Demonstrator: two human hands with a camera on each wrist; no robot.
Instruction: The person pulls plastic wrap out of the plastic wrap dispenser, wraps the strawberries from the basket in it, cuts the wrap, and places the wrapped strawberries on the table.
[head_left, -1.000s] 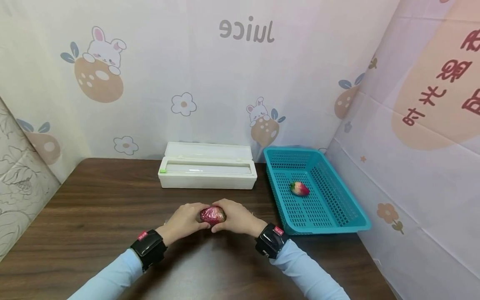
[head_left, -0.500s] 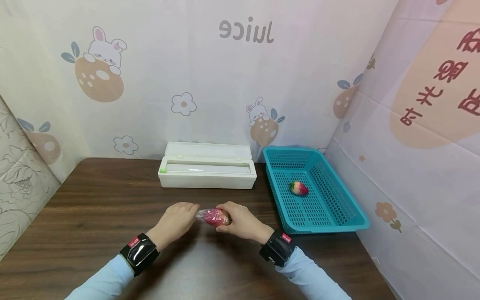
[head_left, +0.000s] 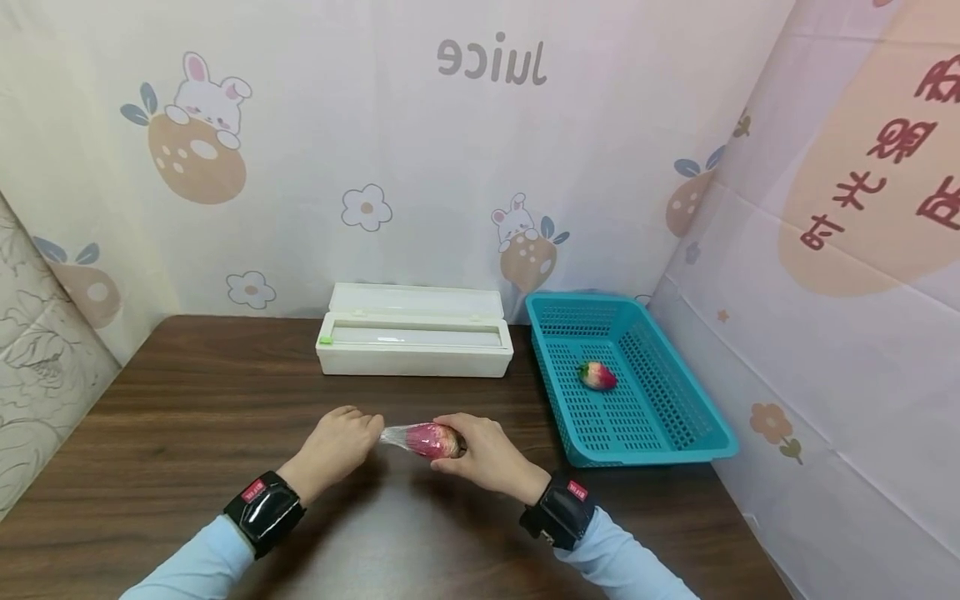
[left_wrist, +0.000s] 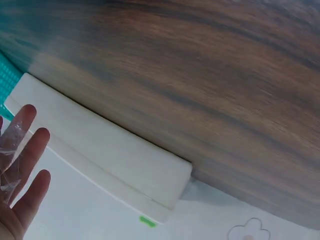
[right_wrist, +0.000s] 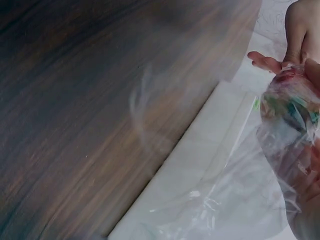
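Observation:
In the head view a red strawberry (head_left: 437,440) wrapped in clear cling film is held above the table between my hands. My right hand (head_left: 487,454) grips it at its leafy end, thumb and fingers on either side. A tail of cling film (head_left: 395,435) stretches left from the fruit, and my left hand (head_left: 337,446) pinches its end. Film clings to the left fingers (left_wrist: 31,155) in the left wrist view. Green leaves show through the loose, crinkled film (right_wrist: 287,145) in the right wrist view.
A white cling film dispenser box (head_left: 416,360) with its lid raised stands at the table's back edge. Right of it sits a teal plastic basket (head_left: 652,460) holding another strawberry (head_left: 597,376). The dark wooden table (head_left: 187,433) meets patterned wall sheets behind and at the right.
My left hand has moved left and toward me, drawing a film tail out from the strawberry. The right hand has shifted slightly right with the fruit. Box and basket have stayed put.

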